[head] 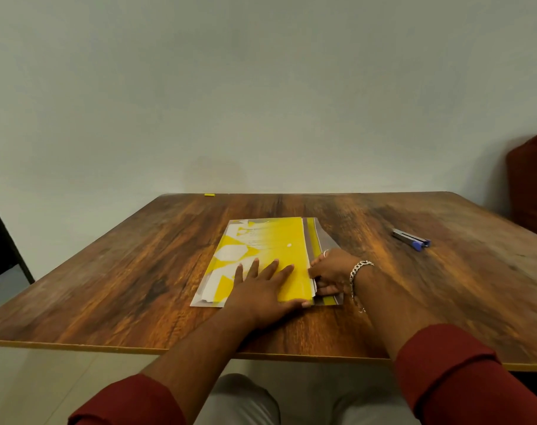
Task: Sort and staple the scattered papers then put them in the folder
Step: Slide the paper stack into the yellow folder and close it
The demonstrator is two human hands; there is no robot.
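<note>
My right grip [328,273] is curled round the open long edge of the yellow folder [270,256], fingers tucked at the flap where the white papers [314,286] show as a thin stack of edges. I judge it is there to seat the sheets fully inside or to fold the flap [321,240] over them. My left grip [261,286] lies flat, fingers straight and spread, pressing the folder's cover just beside the right one; that weight keeps the slippery plastic from sliding on the table [138,271] while the other side is worked.

So the papers are already in the folder, or nearly so, and the folder lies directly under both grips, its near short edge towards me. The job looks close to finished, with only the closing left.

Outward from the right grip, the stapler [411,239] lies well apart, farther out and beyond it, clear of any sweep the flap needs. Past the left grip there is bare wood all the way to the table's edge. A small yellow object [209,195] sits at the far edge, well beyond both grips; I cannot tell what it is. The near table edge is close behind my wrists, so pulling the folder towards me leaves little room.
</note>
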